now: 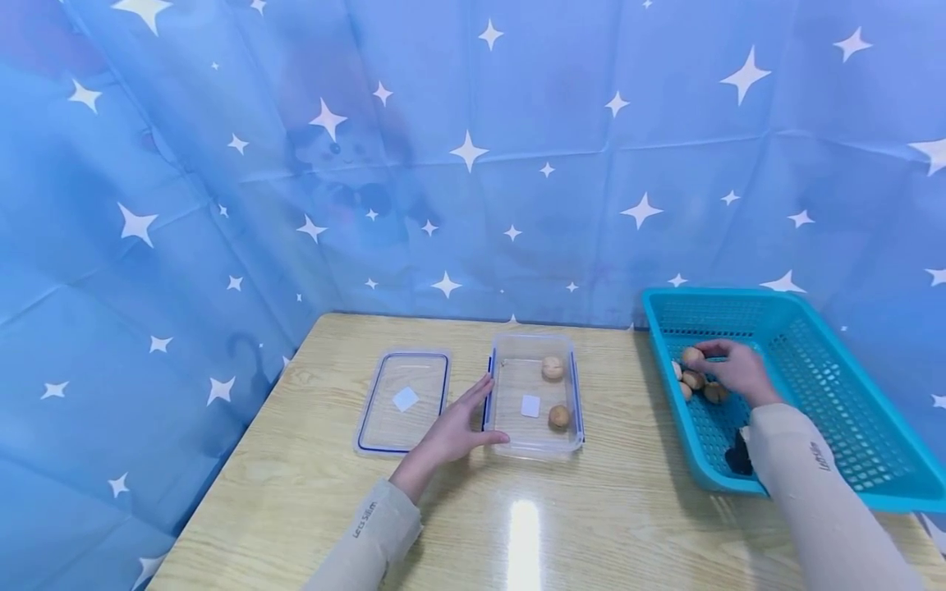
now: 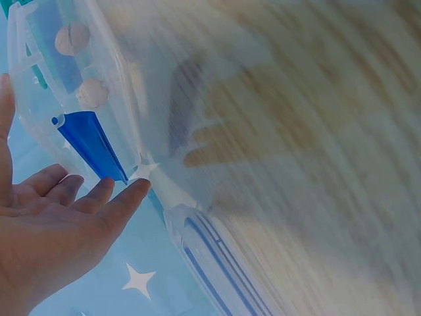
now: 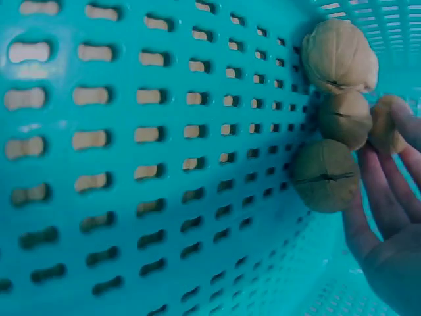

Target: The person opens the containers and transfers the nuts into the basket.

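My right hand (image 1: 737, 373) reaches into the turquoise plastic basket (image 1: 668, 427) and pinches a walnut (image 3: 387, 125) between thumb and fingers. Several other walnuts (image 3: 327, 176) lie against the basket's wall beside those fingertips. On the table, my left hand (image 1: 460, 424) spreads its fingers along the left side of a clear plastic container (image 1: 517, 447), thumb at the near corner. Two walnuts (image 1: 558, 417) sit inside this container, on its right side. One blue side latch (image 2: 92, 145) hangs close to the left fingers in the left wrist view.
A clear lid with a blue seal (image 1: 384, 450) lies flat left of the container. The wooden table (image 1: 613, 509) ends at a blue curtain (image 1: 414, 189) with white stars. Something dark (image 1: 739, 454) shows beneath the right cuff, over the basket.
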The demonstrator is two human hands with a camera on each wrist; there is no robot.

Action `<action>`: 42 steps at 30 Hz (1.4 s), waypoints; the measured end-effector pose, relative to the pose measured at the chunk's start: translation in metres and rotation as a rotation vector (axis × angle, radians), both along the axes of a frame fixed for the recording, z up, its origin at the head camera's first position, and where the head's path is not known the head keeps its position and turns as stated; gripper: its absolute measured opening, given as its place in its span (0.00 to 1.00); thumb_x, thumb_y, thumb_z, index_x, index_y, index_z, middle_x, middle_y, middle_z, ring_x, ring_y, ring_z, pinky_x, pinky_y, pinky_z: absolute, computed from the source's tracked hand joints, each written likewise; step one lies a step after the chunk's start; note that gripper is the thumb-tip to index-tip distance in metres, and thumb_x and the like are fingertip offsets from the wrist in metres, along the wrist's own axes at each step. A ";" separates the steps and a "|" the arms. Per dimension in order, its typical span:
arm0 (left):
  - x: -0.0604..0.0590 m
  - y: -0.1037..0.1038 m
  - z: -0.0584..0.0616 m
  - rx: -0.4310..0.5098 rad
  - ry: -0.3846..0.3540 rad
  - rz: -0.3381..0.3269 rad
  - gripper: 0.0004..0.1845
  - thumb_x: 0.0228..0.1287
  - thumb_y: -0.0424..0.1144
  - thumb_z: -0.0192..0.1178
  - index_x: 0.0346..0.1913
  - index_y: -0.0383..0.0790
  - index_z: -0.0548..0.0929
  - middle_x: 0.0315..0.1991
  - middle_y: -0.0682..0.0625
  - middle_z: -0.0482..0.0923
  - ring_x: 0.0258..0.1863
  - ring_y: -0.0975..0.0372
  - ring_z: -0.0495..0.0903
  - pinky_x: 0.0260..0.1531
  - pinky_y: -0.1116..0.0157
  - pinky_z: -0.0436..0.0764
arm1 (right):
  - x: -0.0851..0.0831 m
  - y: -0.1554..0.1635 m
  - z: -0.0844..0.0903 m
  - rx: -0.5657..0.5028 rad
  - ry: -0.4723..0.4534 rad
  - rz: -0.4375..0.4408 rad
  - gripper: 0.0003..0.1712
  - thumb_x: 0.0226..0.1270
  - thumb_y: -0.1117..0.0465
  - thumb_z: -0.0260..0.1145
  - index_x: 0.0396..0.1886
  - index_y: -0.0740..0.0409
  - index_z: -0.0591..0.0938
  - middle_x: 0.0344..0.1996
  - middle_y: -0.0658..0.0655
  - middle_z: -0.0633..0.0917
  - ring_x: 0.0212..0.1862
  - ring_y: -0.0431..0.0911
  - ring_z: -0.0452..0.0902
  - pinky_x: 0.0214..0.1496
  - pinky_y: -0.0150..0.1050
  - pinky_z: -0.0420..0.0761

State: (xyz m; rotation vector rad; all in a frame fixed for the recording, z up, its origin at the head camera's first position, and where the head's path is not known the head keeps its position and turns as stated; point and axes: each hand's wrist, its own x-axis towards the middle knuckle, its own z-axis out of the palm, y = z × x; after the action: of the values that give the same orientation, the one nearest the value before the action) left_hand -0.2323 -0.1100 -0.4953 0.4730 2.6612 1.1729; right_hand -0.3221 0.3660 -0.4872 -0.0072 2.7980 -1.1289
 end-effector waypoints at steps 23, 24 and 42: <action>0.000 0.000 0.002 0.008 -0.003 0.004 0.51 0.59 0.51 0.71 0.79 0.45 0.54 0.82 0.50 0.46 0.79 0.47 0.52 0.77 0.44 0.58 | 0.000 -0.003 -0.003 0.058 -0.066 0.038 0.40 0.78 0.46 0.53 0.72 0.75 0.62 0.66 0.81 0.67 0.62 0.74 0.66 0.56 0.67 0.76; 0.000 0.000 0.002 0.007 -0.003 0.004 0.51 0.59 0.51 0.71 0.79 0.45 0.54 0.82 0.50 0.46 0.79 0.47 0.52 0.77 0.44 0.57 | 0.000 -0.003 -0.003 0.062 -0.068 0.040 0.40 0.78 0.45 0.53 0.72 0.75 0.62 0.66 0.81 0.66 0.62 0.74 0.66 0.57 0.67 0.75; 0.000 -0.001 0.002 0.011 -0.001 -0.002 0.51 0.59 0.51 0.71 0.79 0.45 0.54 0.82 0.51 0.45 0.79 0.47 0.52 0.77 0.44 0.58 | 0.005 -0.007 0.005 0.029 -0.067 0.020 0.39 0.80 0.44 0.47 0.72 0.74 0.61 0.68 0.81 0.64 0.65 0.75 0.62 0.57 0.67 0.74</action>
State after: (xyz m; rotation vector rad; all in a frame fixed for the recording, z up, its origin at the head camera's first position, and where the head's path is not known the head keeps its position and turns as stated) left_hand -0.2325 -0.1107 -0.4938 0.4762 2.6539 1.1873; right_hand -0.3171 0.3589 -0.4825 0.0050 2.7489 -1.0638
